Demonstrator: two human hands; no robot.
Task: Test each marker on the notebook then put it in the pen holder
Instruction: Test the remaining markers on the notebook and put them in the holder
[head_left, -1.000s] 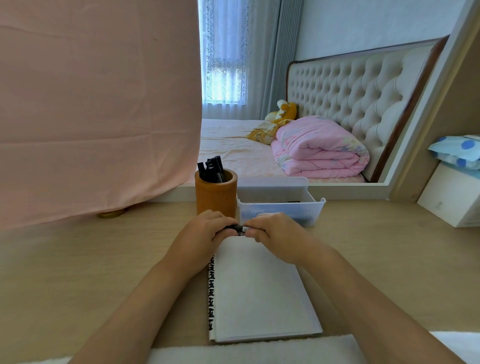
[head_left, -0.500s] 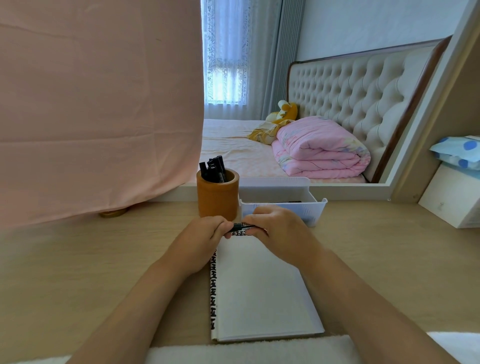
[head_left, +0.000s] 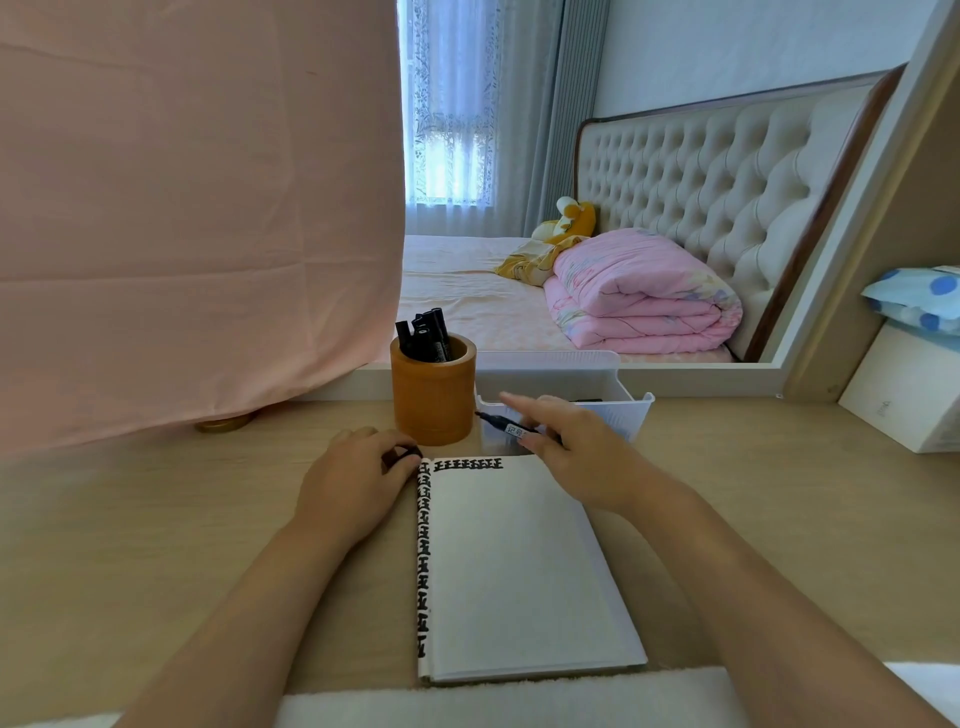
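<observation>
An open white notebook (head_left: 519, 566) lies on the desk with black marks down its left edge and along its top. My right hand (head_left: 576, 457) holds an uncapped black marker (head_left: 506, 425) above the notebook's top right, tip pointing left toward the brown pen holder (head_left: 434, 397). Several black markers (head_left: 428, 338) stand in the holder. My left hand (head_left: 358, 483) rests at the notebook's top left corner, fingers closed on the black cap (head_left: 402, 456).
A white plastic bin (head_left: 631, 410) stands right of the pen holder, behind my right hand. A pink cloth (head_left: 197, 208) hangs at the left. A white box (head_left: 909, 395) sits at the far right. A mirror behind the desk shows a bed.
My hands have pulled apart. The cap came off into my left hand, and my right hand lifted the marker up and to the right.
</observation>
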